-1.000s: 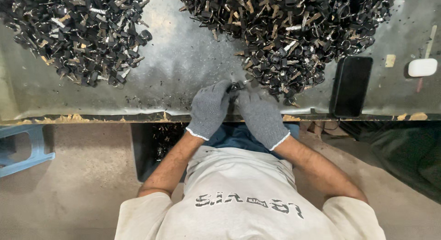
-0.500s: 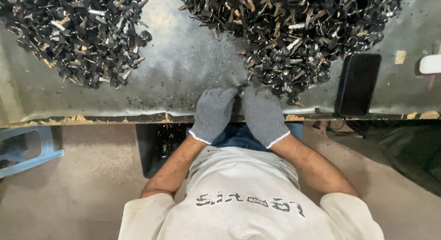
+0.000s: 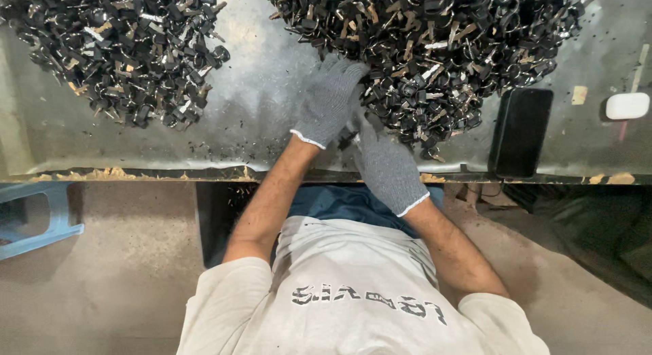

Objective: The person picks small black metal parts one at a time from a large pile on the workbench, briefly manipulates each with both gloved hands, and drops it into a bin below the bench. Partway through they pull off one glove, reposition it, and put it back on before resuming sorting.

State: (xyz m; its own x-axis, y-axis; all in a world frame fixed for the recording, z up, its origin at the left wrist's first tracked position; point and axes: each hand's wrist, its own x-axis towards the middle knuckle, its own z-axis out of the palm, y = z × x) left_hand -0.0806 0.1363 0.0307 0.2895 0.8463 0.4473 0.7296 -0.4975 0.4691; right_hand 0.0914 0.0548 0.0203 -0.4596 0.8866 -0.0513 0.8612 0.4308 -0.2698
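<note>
Gloved left hand (image 3: pixel 331 100) spread loose on larger heap of small black parts (image 3: pixel 435 49), near bench (image 3: pixel 258 117) front edge; right hand (image 3: pixel 386 166) grip hidden, cannot tell. Heap cut off above.

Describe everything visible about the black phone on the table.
The black phone is a flat, glossy slab with rounded corners and a dark screen. It lies face up, nearly upright in the view, tilted slightly, on the worn metal table close to the front edge. It sits just right of the large pile of small black parts, apart from both gloved hands. A small white case lies further right.
</note>
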